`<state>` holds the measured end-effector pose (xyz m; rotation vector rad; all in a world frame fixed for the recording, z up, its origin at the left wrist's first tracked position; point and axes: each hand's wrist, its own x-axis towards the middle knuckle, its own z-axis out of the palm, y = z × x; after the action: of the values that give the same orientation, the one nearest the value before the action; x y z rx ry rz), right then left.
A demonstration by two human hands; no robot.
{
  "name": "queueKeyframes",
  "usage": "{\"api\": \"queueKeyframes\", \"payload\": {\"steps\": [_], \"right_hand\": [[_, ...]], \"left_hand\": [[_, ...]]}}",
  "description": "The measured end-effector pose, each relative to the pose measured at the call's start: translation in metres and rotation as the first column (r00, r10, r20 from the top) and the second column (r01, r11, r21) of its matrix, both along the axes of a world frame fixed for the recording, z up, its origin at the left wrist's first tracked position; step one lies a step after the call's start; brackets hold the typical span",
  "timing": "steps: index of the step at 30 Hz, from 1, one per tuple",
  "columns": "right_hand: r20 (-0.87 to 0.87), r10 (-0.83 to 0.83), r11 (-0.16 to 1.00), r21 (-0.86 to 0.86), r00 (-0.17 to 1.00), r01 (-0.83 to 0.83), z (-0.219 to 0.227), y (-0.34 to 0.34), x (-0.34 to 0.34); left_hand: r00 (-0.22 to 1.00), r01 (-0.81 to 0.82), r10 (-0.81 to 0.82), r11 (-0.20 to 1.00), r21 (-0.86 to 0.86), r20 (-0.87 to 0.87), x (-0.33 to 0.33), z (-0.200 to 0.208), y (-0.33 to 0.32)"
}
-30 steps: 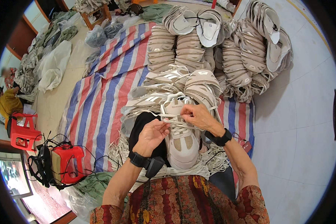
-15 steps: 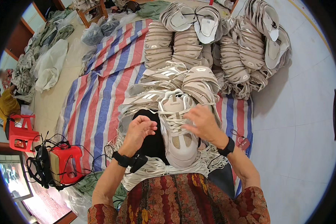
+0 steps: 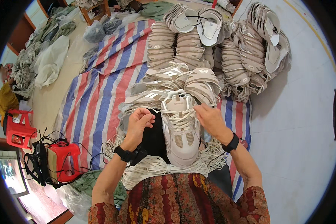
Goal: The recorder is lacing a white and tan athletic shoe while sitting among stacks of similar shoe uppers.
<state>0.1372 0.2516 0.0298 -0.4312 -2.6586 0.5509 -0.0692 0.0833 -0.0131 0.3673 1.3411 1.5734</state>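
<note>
A beige and white sneaker upper (image 3: 182, 143) lies in front of me, its toe toward my body and its tongue away from me. Cream shoelace (image 3: 181, 121) crosses its front in several rows. At the upper's right eyelet edge, my right hand (image 3: 211, 120) pinches the shoelace with thumb and forefinger. My left hand (image 3: 140, 125) hovers left of the upper, over a black cloth (image 3: 155, 140); its fingers are curled together, and whatever they may hold is too small to make out. A bundle of cream laces (image 3: 149, 170) is spread across my lap.
Just beyond lie more sneaker uppers (image 3: 168, 76), with tall stacks of uppers (image 3: 246, 56) behind. Beneath is a red, white and blue striped sheet (image 3: 97, 100). Red stools (image 3: 65, 160) and black cables stand at left. A person in yellow (image 3: 6, 99) is at far left.
My right hand has shifted slightly right, from over the laces to the upper's right edge. The laces at the top look drawn flatter. My left hand has risen slightly.
</note>
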Motion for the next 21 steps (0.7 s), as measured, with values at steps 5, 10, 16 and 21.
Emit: {"api": "queueKeyframes", "payload": {"steps": [5, 10, 16, 21], "right_hand": [[-0.164, -0.389, 0.367, -0.93, 0.906, -0.011, 0.026, 0.007, 0.006], [-0.296, -0.523, 0.256, -0.949, 0.799, -0.185, 0.02, 0.032, 0.024], [-0.421, -0.449, 0.048, -0.892, 0.788, -0.449, 0.004, 0.043, 0.037], [-0.246, -0.362, 0.219, -0.96, 0.899, -0.174, -0.002, 0.047, 0.04]], "left_hand": [[0.719, -0.039, 0.059, 0.998, 0.044, -0.693, 0.0, -0.017, 0.019], [0.604, 0.164, -0.226, 0.974, -0.158, -0.764, 0.001, -0.018, 0.033], [0.598, 0.244, -0.27, 0.958, -0.15, -0.755, 0.001, -0.007, 0.032], [0.952, 0.214, -0.205, 0.977, 0.014, -0.226, -0.016, 0.001, 0.016]]}}
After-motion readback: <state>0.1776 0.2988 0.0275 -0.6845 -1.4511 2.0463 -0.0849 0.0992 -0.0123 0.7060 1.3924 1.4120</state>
